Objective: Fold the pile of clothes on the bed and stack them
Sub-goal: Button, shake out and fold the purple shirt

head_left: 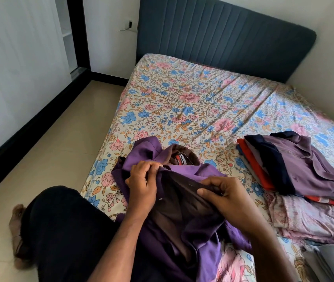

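At the near edge of the bed (192,102), a purple shirt (200,241) with a brown lining lies bunched against the person's lap. The left hand (143,184) pinches its fabric near the collar, and the right hand (225,196) pinches the dark lining. Just to the right, a stack of folded clothes (296,167) rests on a pink floral cloth (314,220).

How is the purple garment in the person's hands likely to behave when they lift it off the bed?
The purple garment will probably flop and sag, since it already lies in loose folds. It looks thin, so likely light. Its faint sheen hints it may slide from a loose grip; the left hand and right hand both pinch it.
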### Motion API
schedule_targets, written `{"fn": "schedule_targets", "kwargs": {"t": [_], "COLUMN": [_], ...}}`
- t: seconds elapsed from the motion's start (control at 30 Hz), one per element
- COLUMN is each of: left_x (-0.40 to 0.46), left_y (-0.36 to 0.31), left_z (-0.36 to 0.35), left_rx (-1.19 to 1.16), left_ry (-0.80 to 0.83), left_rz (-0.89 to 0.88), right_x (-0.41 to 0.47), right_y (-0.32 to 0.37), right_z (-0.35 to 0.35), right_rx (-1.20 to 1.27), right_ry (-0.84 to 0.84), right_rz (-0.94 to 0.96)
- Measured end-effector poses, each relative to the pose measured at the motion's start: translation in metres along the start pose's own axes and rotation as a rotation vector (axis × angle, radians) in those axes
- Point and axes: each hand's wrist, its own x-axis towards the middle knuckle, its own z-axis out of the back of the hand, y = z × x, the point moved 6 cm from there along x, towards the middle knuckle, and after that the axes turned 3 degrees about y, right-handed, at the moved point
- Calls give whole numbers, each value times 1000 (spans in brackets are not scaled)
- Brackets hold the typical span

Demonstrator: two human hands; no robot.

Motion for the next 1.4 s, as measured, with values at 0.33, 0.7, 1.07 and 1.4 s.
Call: {"fn": "schedule_targets", "kwargs": {"t": [0.33,0.7,1.07,1.4], "left_x": [-19,-42,-37,-37], "left_y": [-20,-26,5,-11], "left_z": [19,29,22,12], "left_rx": [44,100,398,497], "left_ry": [-92,195,221,131], "left_rz": [-150,-187,-107,-248], "right_x": [2,2,6,4], "right_y": [-14,-10,-9,-5], "right_z": [-5,-22,-10,-17], "right_rx": [18,112,29,118], "right_ry": [-16,-45,-227,-316], "right_rz": [-102,-95,-9,-45]}}
